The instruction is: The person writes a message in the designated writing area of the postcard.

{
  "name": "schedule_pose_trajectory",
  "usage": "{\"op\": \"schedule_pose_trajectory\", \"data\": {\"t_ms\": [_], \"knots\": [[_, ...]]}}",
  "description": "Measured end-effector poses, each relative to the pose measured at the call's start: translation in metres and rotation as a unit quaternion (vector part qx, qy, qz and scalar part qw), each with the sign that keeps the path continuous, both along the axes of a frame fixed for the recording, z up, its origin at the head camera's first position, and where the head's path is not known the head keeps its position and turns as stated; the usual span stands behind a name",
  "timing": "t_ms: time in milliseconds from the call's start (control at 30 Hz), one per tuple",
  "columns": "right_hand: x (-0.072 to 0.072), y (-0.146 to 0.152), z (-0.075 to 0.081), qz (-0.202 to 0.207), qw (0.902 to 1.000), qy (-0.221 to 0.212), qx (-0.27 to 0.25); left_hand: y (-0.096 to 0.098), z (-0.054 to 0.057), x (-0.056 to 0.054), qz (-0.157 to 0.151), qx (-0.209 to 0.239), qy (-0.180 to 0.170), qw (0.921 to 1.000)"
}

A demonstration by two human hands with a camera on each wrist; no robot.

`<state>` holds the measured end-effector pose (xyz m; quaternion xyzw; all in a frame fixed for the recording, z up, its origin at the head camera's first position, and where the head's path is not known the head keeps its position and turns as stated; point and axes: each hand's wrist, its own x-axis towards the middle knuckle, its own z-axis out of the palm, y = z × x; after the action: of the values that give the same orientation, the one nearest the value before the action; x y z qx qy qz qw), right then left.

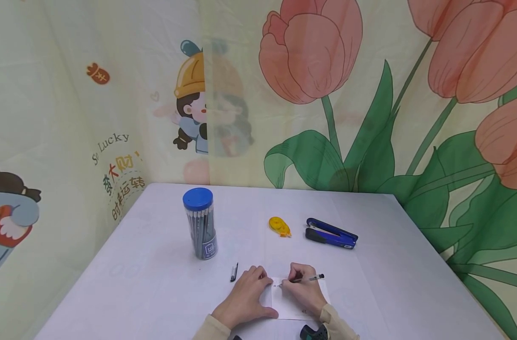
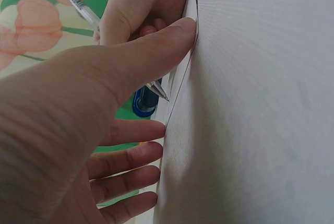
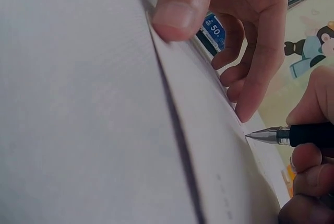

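Note:
A white sheet of paper (image 1: 289, 309) lies near the table's front edge, with small dark marks by its upper left corner. My right hand (image 1: 307, 290) pinches a gel pen (image 1: 315, 277), which has a clear barrel and a dark grip. In the right wrist view the metal tip of the pen (image 3: 263, 135) meets the sheet. Thumb and spread fingers of my left hand (image 1: 251, 295) rest along the paper's left side; in the left wrist view the thumb (image 2: 175, 36) presses its near edge. Just beyond that hand lies a pen cap (image 1: 234, 274).
A clear jar (image 1: 201, 226) with a blue lid, full of pencils, stands upright at the left. Farther back lie a yellow correction tape (image 1: 280, 226) and a blue stapler (image 1: 331, 234). Printed cloth (image 1: 233, 165) hangs behind the white table (image 1: 126, 274).

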<state>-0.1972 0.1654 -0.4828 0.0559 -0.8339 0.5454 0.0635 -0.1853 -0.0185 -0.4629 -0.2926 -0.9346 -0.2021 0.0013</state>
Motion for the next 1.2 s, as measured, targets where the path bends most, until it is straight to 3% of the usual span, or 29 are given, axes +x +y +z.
{"op": "schedule_pose_trajectory", "data": {"t_ms": [233, 400, 533, 800, 1200], "knots": [[0.015, -0.007, 0.026, 0.004, 0.9999, 0.012, -0.001, 0.000, 0.000, -0.001, -0.006, 0.000, 0.010, 0.9999], [0.018, -0.008, 0.031, 0.001, 0.9998, 0.018, -0.003, 0.000, -0.001, -0.001, -0.003, 0.000, 0.003, 1.0000], [0.015, -0.008, 0.027, -0.005, 0.9999, 0.012, 0.003, 0.000, -0.001, -0.001, -0.001, 0.003, -0.002, 1.0000], [0.000, 0.001, -0.002, 0.002, 1.0000, 0.001, -0.004, 0.000, -0.002, -0.001, -0.003, -0.002, 0.011, 0.9999], [-0.001, 0.000, -0.002, -0.015, 0.9999, -0.002, 0.008, 0.001, -0.002, -0.001, 0.004, -0.004, 0.001, 1.0000]]}}
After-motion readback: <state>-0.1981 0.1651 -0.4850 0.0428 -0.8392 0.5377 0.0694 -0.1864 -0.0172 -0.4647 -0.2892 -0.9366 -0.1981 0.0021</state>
